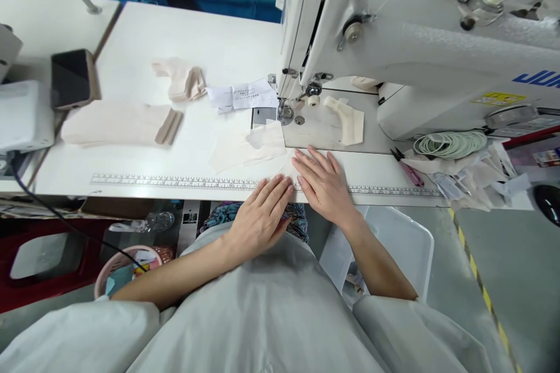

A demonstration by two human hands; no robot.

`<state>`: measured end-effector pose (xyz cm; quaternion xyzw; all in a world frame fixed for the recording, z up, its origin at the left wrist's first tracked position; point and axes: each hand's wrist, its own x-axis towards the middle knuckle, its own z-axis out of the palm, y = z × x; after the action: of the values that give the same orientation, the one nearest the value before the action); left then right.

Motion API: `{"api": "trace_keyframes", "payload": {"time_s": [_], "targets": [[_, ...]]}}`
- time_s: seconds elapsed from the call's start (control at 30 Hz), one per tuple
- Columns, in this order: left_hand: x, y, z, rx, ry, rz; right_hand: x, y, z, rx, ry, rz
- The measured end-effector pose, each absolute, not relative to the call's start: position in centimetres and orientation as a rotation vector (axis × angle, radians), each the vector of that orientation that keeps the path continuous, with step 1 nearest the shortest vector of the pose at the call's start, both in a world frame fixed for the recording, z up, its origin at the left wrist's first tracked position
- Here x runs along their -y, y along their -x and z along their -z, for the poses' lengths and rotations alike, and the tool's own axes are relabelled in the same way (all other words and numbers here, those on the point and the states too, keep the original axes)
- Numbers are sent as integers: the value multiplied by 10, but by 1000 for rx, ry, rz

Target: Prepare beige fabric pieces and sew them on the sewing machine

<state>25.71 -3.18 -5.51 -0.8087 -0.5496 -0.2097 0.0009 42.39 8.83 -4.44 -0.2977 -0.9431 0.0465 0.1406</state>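
Note:
My left hand (265, 210) lies at the table's front edge, fingers stretched out and over the printed ruler strip (175, 182). To its right my right hand (322, 186) rests flat on the table with its fingers slightly spread. Neither hand shows anything in its grasp. Just beyond them is a thin, pale fabric piece (262, 143), with one end by the presser foot (286, 113) of the sewing machine (350, 41). A cream, curved fabric piece (349, 121) sits on the machine bed, beyond my right hand.
Left on the table are a folded fabric stack (118, 122), a crumpled strip (186, 81), a printed white label strip (245, 95) and a phone (74, 78). Thread snips (410, 170), a coiled pale green cord (450, 143) and scraps (472, 178) lie right. Below stands a plastic bin (406, 239).

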Motion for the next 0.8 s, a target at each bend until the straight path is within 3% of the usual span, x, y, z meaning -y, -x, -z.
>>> {"api": "trace_keyframes", "payload": {"time_s": [0.27,0.63,0.8], "targets": [[52,-243,43,1715,2551,808,-88,-428,46,2586,770,-241],[44,-246,53,1753,2526,493,-86,-424,45,2747,789,-131],[45,-246,51,1798,2540,628,-87,-426,45,2723,761,-174]]}}
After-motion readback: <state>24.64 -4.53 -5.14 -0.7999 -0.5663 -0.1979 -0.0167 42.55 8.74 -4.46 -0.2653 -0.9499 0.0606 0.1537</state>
